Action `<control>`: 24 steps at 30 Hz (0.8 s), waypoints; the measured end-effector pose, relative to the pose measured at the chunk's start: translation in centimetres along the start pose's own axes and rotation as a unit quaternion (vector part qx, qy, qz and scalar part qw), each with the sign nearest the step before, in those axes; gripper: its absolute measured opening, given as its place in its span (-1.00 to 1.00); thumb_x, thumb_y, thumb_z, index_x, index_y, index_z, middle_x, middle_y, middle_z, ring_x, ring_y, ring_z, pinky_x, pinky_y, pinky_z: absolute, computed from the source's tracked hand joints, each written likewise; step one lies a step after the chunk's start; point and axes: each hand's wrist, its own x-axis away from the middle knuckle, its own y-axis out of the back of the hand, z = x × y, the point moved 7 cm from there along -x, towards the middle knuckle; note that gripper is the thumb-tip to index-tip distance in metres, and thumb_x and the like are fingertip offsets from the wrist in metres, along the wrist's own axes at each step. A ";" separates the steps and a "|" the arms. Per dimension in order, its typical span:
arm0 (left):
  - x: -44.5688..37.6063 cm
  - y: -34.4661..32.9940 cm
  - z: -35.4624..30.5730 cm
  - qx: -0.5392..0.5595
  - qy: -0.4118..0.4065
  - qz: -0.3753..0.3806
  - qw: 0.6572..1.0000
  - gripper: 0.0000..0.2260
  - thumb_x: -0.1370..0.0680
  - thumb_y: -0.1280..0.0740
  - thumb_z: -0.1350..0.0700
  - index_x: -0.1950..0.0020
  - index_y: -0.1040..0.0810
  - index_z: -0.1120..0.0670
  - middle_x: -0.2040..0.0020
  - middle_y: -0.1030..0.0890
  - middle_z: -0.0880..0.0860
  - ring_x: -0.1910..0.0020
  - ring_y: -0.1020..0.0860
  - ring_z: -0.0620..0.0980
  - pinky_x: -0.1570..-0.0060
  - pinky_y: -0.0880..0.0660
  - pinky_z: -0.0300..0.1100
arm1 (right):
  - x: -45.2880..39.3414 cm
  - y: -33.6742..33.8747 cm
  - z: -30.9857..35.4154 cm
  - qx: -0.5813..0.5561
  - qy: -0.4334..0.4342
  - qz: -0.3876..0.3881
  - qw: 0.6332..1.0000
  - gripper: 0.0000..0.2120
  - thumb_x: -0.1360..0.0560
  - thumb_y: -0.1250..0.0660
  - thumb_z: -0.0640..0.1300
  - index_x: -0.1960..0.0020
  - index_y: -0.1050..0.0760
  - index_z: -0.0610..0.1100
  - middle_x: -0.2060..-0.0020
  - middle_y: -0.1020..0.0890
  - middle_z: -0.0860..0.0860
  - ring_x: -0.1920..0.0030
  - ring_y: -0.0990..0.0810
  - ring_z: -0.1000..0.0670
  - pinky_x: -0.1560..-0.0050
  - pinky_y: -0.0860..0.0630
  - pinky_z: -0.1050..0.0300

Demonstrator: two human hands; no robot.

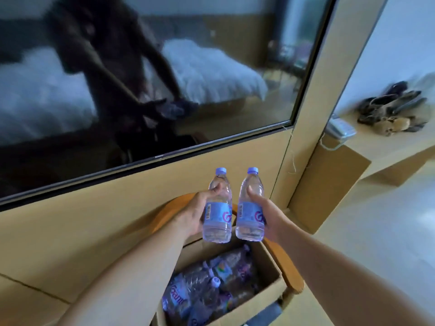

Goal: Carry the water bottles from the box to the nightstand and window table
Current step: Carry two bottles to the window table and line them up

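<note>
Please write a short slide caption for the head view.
Each hand, left hand and right hand, holds one bottle above the open box.

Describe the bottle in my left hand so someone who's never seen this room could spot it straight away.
Start at the big dark wall-mounted screen; below it sits an open brown cardboard box of bottles. Above the box, two clear plastic water bottles with pale blue caps are held upright, side by side. Yours is the left bottle, in the left hand, its barcode facing the camera.
</note>
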 end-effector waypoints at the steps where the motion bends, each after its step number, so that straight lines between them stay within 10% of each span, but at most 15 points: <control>1: 0.1 -1.1 -0.5 -0.016 0.000 0.013 1.000 -0.56 -0.35 -0.59 -0.06 -0.08 -0.59 0.16 0.18 -0.65 0.17 0.30 -0.65 0.12 0.28 -0.64 -0.05 | 0.9 0.3 0.9 0.003 0.018 -0.011 1.000 -0.40 -0.34 -0.59 0.18 -0.12 -0.58 -0.27 0.17 -0.64 -0.20 0.21 -0.66 -0.18 0.15 -0.63 -0.05; 6: -0.6 -7.5 -3.1 -0.065 -0.040 0.069 0.995 -0.39 -0.34 -0.59 -0.18 -0.23 -0.53 0.14 0.15 -0.65 0.21 0.20 -0.67 0.18 0.16 -0.64 0.01 | 6.1 2.5 5.0 0.003 0.088 -0.071 0.994 -0.28 -0.38 -0.58 0.14 -0.32 -0.48 -0.30 -0.01 -0.62 -0.28 0.00 -0.64 -0.28 -0.17 -0.59 -0.24; 20: 0.4 -32.5 -2.0 -0.177 -0.062 0.228 0.955 -0.45 -0.38 -0.55 -0.22 -0.14 -0.56 0.16 -0.06 -0.56 0.36 -0.08 -0.57 0.35 -0.20 -0.49 0.18 | 25.0 17.7 13.1 -0.068 0.230 -0.171 0.956 -0.54 -0.42 -0.47 0.15 -0.11 -0.53 -0.17 0.25 -0.64 -0.14 0.26 -0.65 -0.12 0.15 -0.61 0.02; 24: 1.6 -42.4 1.8 -0.181 -0.057 0.293 0.937 -0.64 -0.36 -0.56 -0.14 0.08 -0.54 0.06 0.17 -0.55 0.13 0.24 -0.55 0.11 0.13 -0.49 -0.04 | 32.0 24.6 13.4 -0.064 0.264 -0.206 0.940 -0.55 -0.43 -0.47 0.16 -0.12 -0.53 -0.16 0.29 -0.66 -0.11 0.32 -0.68 -0.09 0.28 -0.63 0.06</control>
